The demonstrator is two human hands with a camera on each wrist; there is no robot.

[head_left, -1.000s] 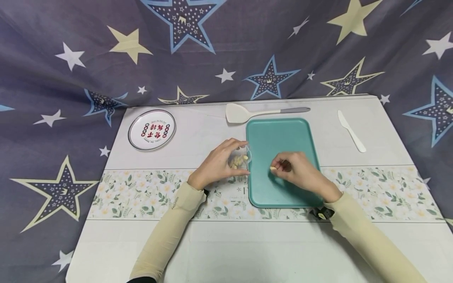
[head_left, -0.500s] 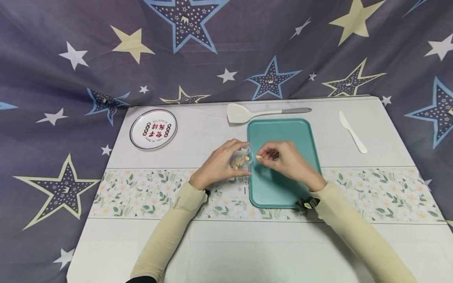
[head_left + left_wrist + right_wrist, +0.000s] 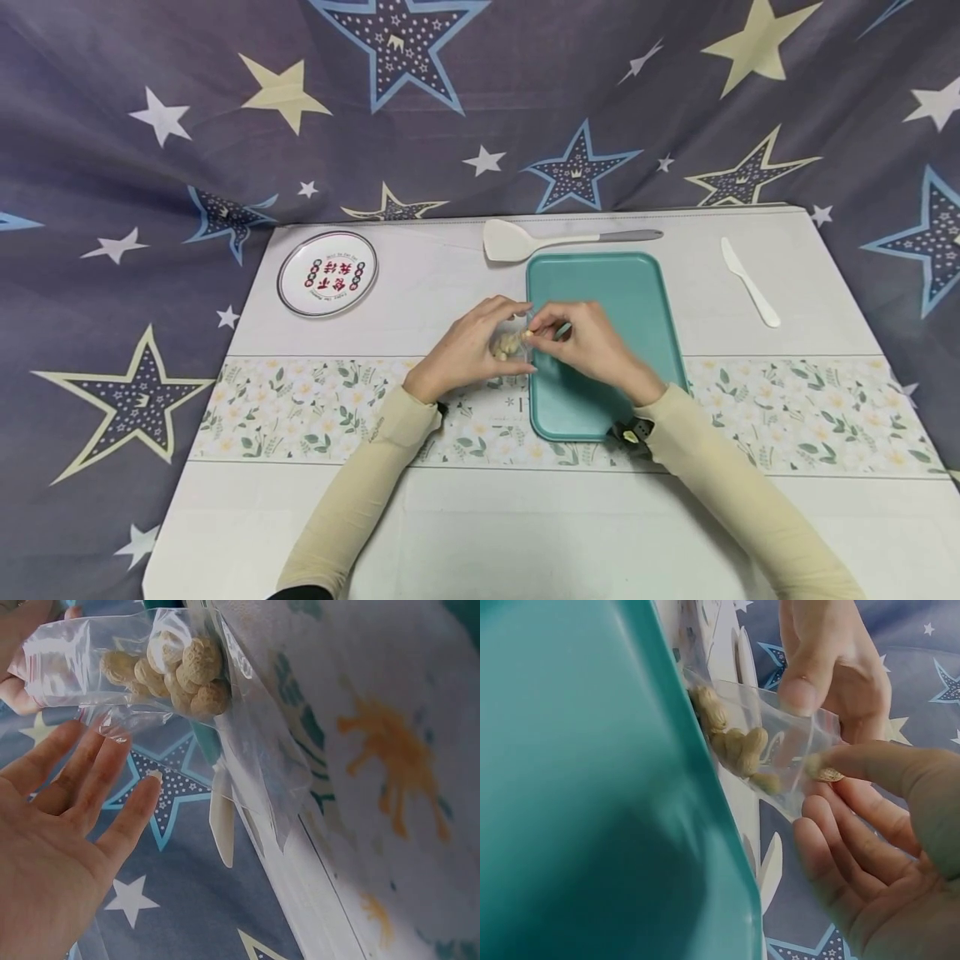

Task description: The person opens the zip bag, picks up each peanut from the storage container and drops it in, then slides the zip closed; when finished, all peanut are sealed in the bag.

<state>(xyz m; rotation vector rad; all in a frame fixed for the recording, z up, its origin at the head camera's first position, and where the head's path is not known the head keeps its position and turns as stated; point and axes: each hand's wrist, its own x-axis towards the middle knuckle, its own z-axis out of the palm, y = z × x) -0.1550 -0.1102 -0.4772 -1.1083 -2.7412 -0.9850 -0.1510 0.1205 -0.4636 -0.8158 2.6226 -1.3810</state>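
Note:
My left hand (image 3: 468, 346) holds a clear zip bag (image 3: 71, 664) by the edges of its mouth, beside the tray's left edge. Several unshelled peanuts (image 3: 201, 661) lie in the bag's lower end. Between thumb and forefinger, my right hand (image 3: 588, 337) pinches one peanut (image 3: 828, 775) at the bag's mouth. Its other fingers lie just below the bag's opening in the right wrist view. Beneath the right hand is a teal tray (image 3: 573, 417), on which no peanuts show.
Behind the tray lies a white spatula (image 3: 510, 242) with a grey handle. A white plastic knife (image 3: 750, 283) is at the right, and a white plate (image 3: 327, 273) with red characters at the back left. A starry curtain (image 3: 420, 150) hangs behind the table.
Carrying the peanut, my right hand has moved left from above the tray to the bag's mouth. My left hand has kept its hold on the bag, nearly still.

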